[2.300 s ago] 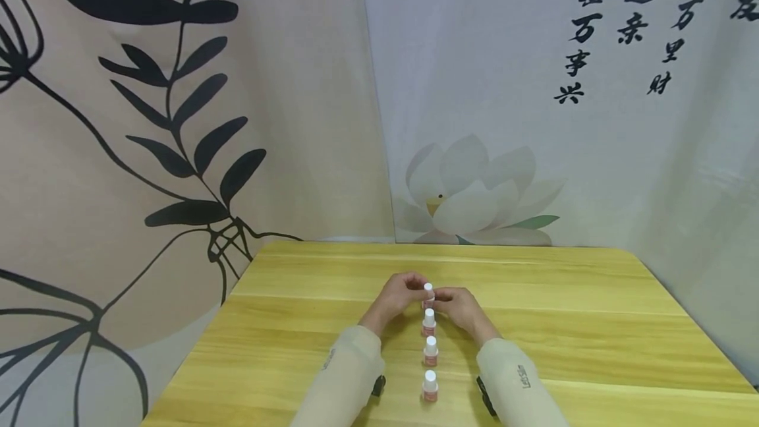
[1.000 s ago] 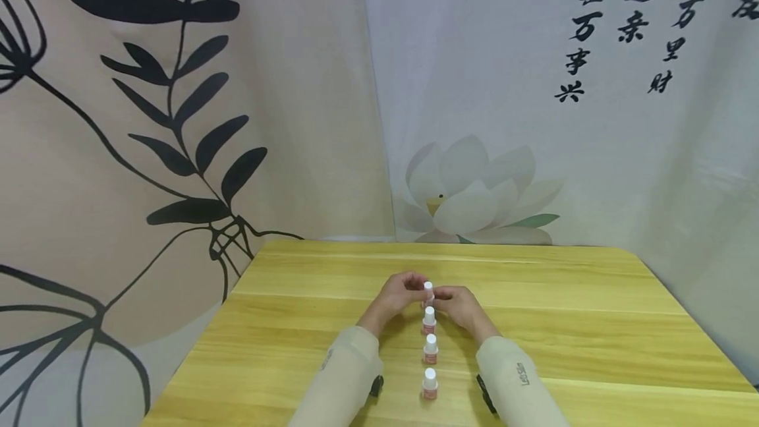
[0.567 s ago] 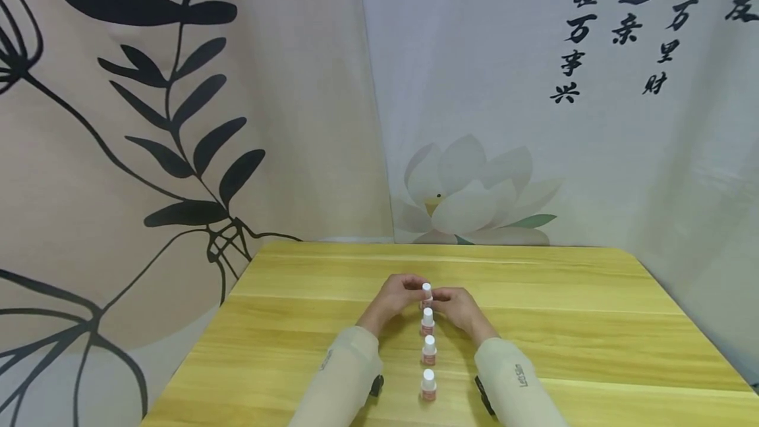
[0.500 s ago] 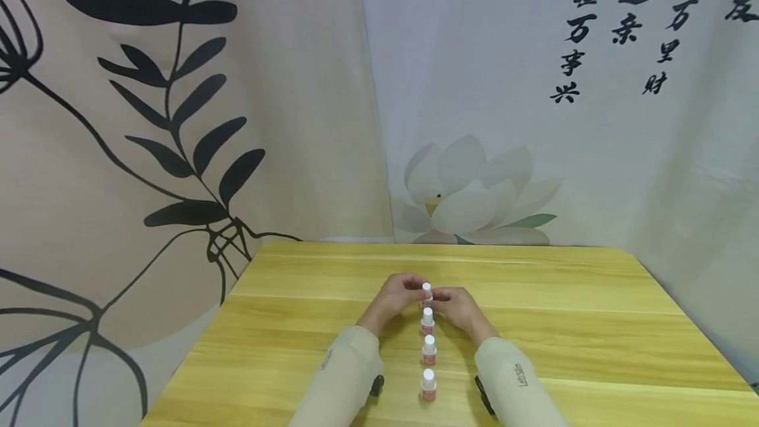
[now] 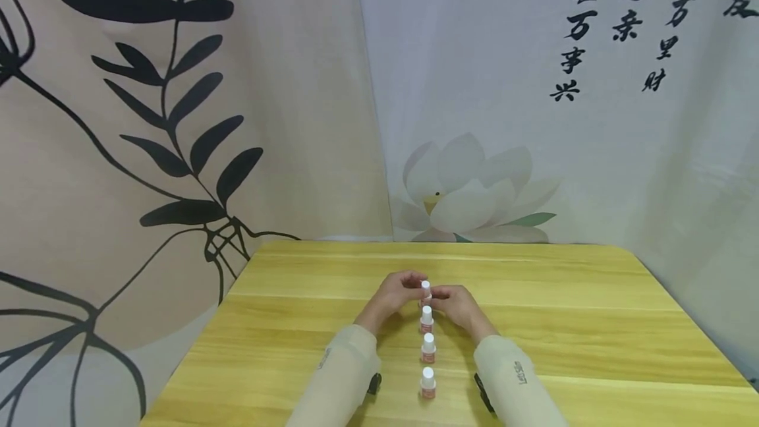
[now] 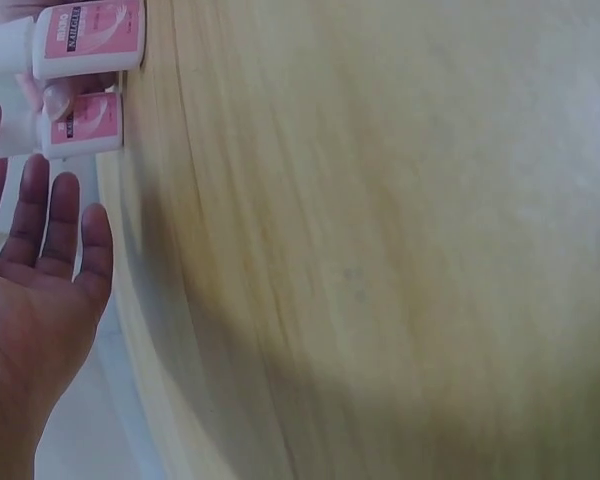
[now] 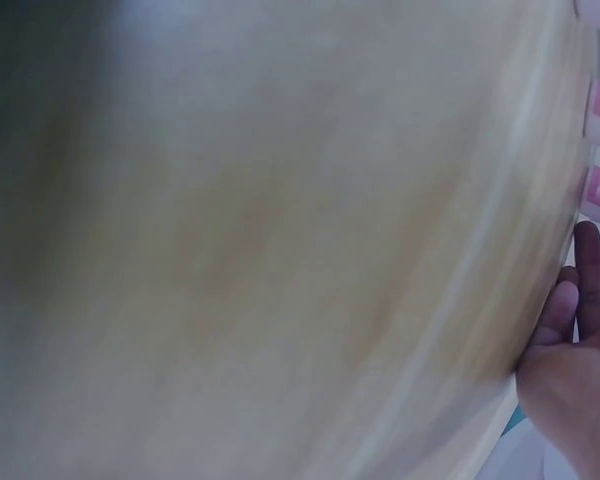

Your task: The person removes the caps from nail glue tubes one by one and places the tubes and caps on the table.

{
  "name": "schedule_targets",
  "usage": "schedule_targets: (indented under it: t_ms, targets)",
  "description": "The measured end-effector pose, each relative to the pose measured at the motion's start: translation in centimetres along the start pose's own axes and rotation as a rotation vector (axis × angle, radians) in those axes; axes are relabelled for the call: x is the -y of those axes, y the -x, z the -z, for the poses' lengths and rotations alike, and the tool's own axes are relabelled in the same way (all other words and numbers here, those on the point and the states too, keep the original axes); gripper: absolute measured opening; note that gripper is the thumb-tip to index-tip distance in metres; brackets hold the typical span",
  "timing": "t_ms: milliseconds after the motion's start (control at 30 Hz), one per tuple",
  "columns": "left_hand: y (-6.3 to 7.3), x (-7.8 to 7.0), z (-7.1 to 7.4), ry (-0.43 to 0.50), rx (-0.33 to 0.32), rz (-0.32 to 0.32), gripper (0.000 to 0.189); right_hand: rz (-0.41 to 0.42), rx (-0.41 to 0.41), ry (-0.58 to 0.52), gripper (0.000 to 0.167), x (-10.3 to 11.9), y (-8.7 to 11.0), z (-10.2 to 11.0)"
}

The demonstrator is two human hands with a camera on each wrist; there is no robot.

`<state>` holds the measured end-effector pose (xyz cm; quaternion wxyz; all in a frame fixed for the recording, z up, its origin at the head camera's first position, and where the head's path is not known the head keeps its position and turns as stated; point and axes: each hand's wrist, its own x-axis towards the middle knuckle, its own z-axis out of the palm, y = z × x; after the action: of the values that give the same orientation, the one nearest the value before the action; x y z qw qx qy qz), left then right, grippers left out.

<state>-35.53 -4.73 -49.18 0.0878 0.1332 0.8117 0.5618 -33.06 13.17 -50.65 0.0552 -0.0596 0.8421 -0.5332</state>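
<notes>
At farthest bottle (image 5: 425, 286), hands (image 5: 396, 293) (image 5: 460, 305); label lettering (image 6: 73, 30), perhaps legible, left wrist view only.

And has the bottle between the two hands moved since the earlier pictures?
No. In the head view, the bottle keeps its place against the table's far edge and printed lotus; everything shifts slightly together.

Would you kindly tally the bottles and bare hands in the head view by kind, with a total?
Bottles: 4
Hands: 2 (left hand, right hand)
Total: 6
</notes>
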Motion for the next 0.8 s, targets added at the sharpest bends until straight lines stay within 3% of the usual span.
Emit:
schedule_targets:
  t_ms: [800]
  targets:
    - [-0.54,-0.15,-0.21,-0.043,-0.015,0.002,0.016,0.019,-0.022,0.035,0.016,0.33,0.02,0.06]
